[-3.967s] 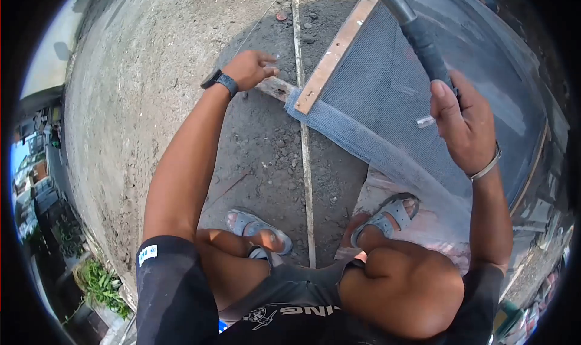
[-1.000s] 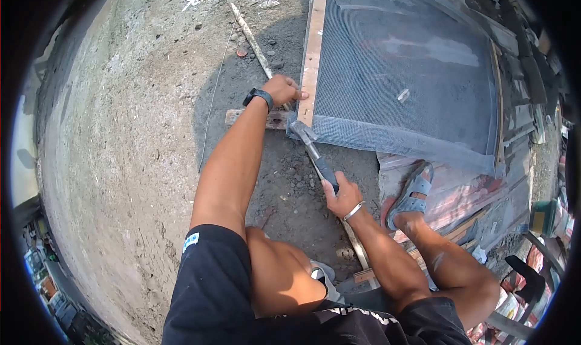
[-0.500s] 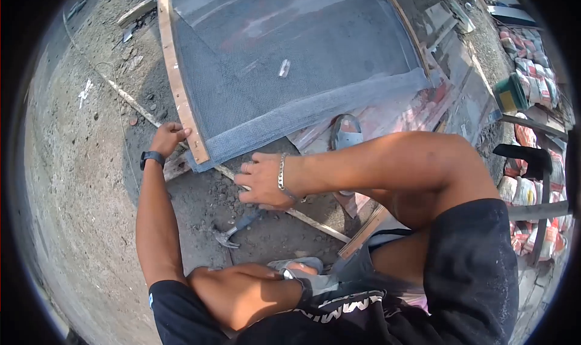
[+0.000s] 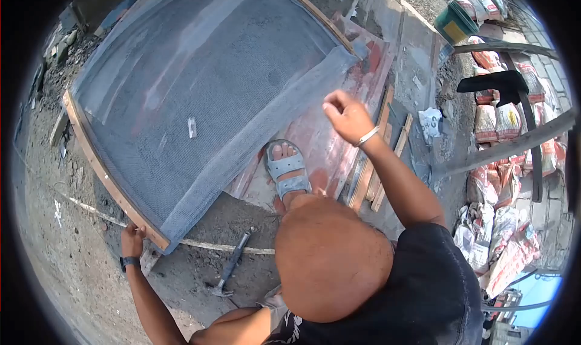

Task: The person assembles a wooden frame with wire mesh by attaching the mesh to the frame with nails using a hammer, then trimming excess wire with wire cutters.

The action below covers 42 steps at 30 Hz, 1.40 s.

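Observation:
A grey mesh screen (image 4: 242, 73) stretches between two wooden strips, its near edge folded over. My left hand (image 4: 131, 241) grips the near end of the left wooden strip (image 4: 100, 171), thumb on top. My right hand (image 4: 350, 121) is raised beside the screen's folded edge, its fingers loosely bent and apart, nothing visible in them. The right wooden strip (image 4: 321, 19) ends a little beyond that hand. On the dirt below the screen lies a claw hammer (image 4: 231, 265). A small clear piece (image 4: 192, 127) rests on the mesh.
My sandalled foot (image 4: 287, 166) stands on a stained board (image 4: 315, 140) beside the screen. Loose wood pieces (image 4: 370, 157) lie to the right. Farther right are a green bucket (image 4: 456, 23), stacked filled sacks (image 4: 499, 121) and a dark metal bar (image 4: 514, 142). A thin pole (image 4: 230, 247) crosses the dirt.
My right hand has swung up and right, away from the ground near the hammer. My view has turned rightward, and my left hand stays on the left strip's end.

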Tool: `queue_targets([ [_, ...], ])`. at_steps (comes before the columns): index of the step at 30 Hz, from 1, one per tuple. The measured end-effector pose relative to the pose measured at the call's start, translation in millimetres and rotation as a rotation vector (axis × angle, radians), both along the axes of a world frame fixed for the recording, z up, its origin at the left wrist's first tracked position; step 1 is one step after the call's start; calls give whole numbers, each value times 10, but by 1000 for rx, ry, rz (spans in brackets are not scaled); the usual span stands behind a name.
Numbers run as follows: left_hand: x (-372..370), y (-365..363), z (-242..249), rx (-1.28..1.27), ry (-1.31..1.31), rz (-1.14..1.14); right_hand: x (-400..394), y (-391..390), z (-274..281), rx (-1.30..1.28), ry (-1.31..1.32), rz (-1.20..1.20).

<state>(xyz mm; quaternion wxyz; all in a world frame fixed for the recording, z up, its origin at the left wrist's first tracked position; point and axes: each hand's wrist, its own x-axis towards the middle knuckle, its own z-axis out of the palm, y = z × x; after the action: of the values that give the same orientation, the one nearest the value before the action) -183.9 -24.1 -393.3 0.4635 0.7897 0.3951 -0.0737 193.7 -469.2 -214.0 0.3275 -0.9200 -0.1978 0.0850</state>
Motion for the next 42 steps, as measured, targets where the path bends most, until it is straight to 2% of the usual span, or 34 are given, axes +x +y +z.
queue_targets([
  [1, 12, -15, 17, 22, 14, 5, -114, -147, -437, -221, 180, 261],
  [2, -27, 31, -31, 11, 40, -9, -304, -119, -629, -397, 416, 559],
  [3, -39, 91, -84, -1, 67, -21, -457, -69, -835, -445, 601, 834],
  [5, 29, 126, -31, 47, 153, -69, -615, 189, -1250, -544, 302, 893],
  [6, 29, 124, -2, 71, 198, -85, -610, 430, -1153, -611, 469, 740],
  [8, 22, 105, 0, 64, 209, -54, -473, 746, -997, -503, 397, 709],
  [10, 31, 100, -9, 34, 166, 10, -342, 1012, -915, -374, 474, 710],
  [13, 15, 24, -1, 167, 186, 66, -249, 1245, -1016, -151, 557, 780],
  [14, -78, 12, -133, 125, 87, 163, -292, 1295, -1091, -72, 594, 840],
  [16, -20, -33, -6, 217, 253, 56, -353, 1337, -1161, -58, 645, 839],
  [17, 16, -89, 40, 177, 182, 114, -384, 1350, -1194, -110, 676, 829],
  [18, 76, -126, 99, 257, 302, 74, -380, 1357, -1230, -92, 699, 850],
  [20, 139, -171, 167, 337, 384, 65, -410, 1314, -1350, -64, 656, 838],
  [28, 188, -197, 140, 177, 413, 194, -470, 1359, -1174, -95, 599, 834],
  [31, 194, -214, 292, -81, 333, 335, -547, 1356, -1110, -94, 555, 829],
  [35, 50, -32, 445, -234, 258, 166, -562, 1257, -1057, -115, 509, 847],
  [36, -14, 81, 588, -237, 315, 168, -543, 1236, -975, -141, 495, 871],
  [38, -288, 472, 629, 26, 361, 168, -422, 1145, -947, -188, 523, 875],
  [40, -728, 762, 523, 496, 339, 377, -318, 1159, -725, -218, 385, 847],
  [42, -1175, 832, 415, 606, 330, 621, -202, 1148, -552, -222, 274, 800],
])
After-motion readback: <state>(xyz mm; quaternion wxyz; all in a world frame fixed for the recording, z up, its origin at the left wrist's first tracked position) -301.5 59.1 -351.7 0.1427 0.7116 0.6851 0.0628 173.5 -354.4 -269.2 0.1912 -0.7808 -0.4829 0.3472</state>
